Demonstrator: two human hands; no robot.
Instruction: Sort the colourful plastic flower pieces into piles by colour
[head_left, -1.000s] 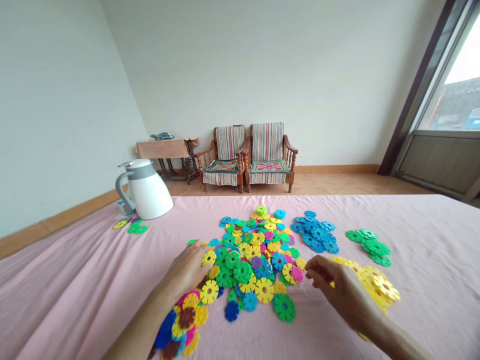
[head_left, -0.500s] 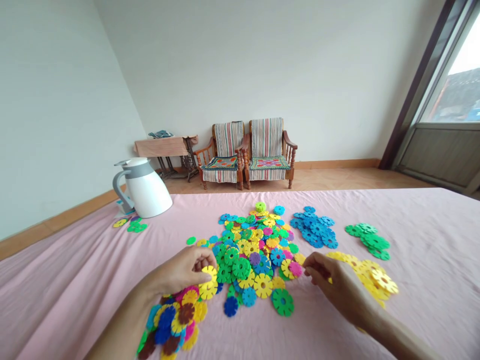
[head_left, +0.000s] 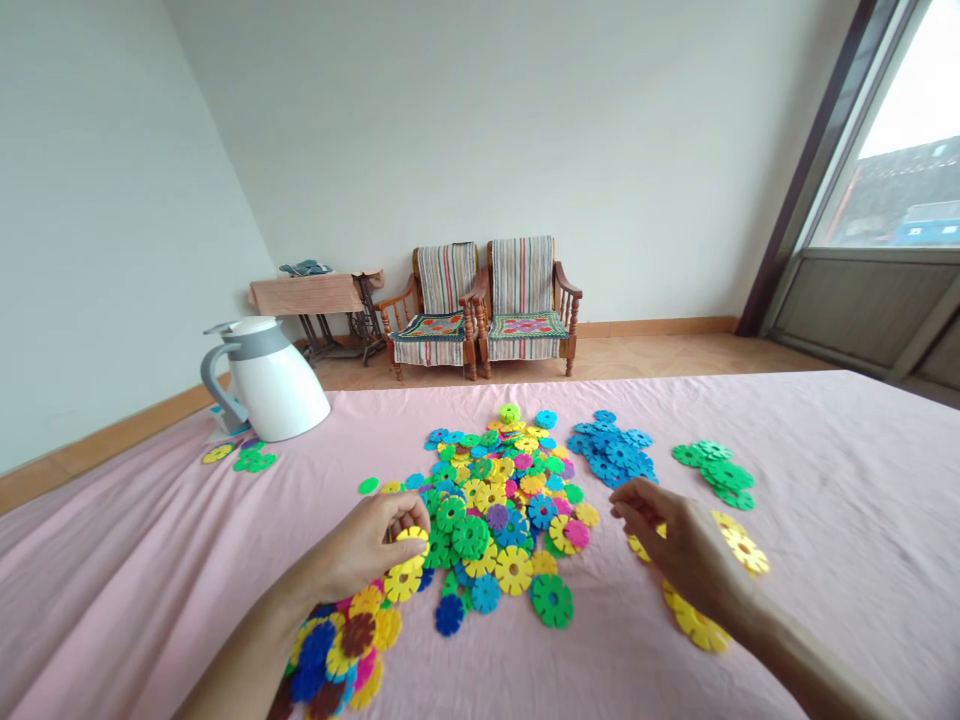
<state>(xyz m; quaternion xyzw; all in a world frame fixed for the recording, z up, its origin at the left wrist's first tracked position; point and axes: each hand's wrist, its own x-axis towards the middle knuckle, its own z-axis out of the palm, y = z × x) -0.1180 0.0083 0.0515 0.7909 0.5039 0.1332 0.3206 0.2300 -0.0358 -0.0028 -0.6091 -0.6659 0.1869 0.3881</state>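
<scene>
A mixed heap of flat plastic snowflake discs (head_left: 499, 500) in several colours lies on the pink cloth (head_left: 150, 560). My left hand (head_left: 367, 548) pinches a yellow disc (head_left: 412, 537) at the heap's left edge. My right hand (head_left: 679, 545) hovers curled over a pile of yellow discs (head_left: 739, 548), fingers bent; I cannot make out what is in it. Sorted piles of blue discs (head_left: 611, 452) and green discs (head_left: 712, 470) lie behind it. More mixed discs (head_left: 337, 650) lie under my left forearm.
A white jug with a grey handle (head_left: 262, 378) stands at the far left, with a few loose discs (head_left: 240, 458) beside it. Beyond the cloth are two striped wooden armchairs (head_left: 480, 310), a small covered table (head_left: 307, 295) and a window (head_left: 892, 180).
My left hand has closed on a yellow disc and lifted it slightly. My right hand has drifted right, over the yellow pile. The view has shifted a little.
</scene>
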